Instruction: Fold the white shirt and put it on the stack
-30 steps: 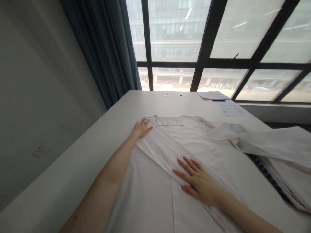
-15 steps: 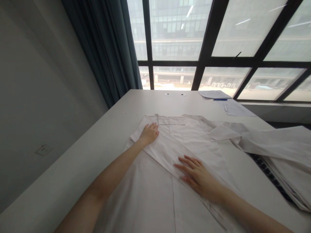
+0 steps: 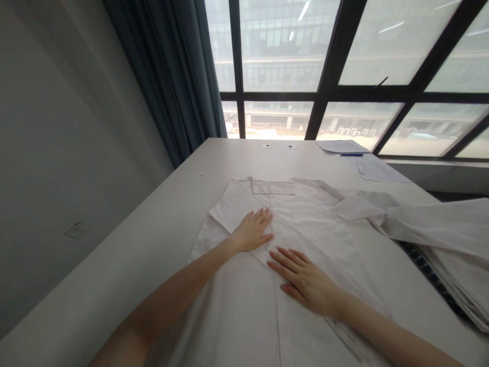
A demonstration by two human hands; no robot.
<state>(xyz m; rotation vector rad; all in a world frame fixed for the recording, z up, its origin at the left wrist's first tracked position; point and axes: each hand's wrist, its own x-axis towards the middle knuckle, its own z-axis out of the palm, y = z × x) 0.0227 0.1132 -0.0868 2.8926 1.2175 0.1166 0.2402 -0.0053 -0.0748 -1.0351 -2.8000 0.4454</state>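
A white shirt point(image 3: 244, 311) lies spread on the white table, its collar end toward the window. One sleeve point(image 3: 225, 209) is folded diagonally across the body. The other sleeve point(image 3: 385, 206) stretches out to the right. My left hand point(image 3: 252, 230) rests flat on the folded sleeve, fingers extended. Nearer to me and to the right, my right hand point(image 3: 305, 280) lies palm down on the same sleeve with its fingers spread. Neither hand grips anything. Part of the sleeve's lower end is hidden under my right forearm.
At the right edge a stack of folded white cloth point(image 3: 454, 270) sits by a black patterned strip point(image 3: 428, 270). Papers point(image 3: 382, 169) and a blue pen point(image 3: 351, 154) lie at the far right of the table point(image 3: 153, 239). A dark curtain point(image 3: 168, 66) hangs beside the window.
My left hand has slid along the folded sleeve, toward me and to the right, closer to my right hand. My right hand has shifted only slightly. The camera view has moved a little.
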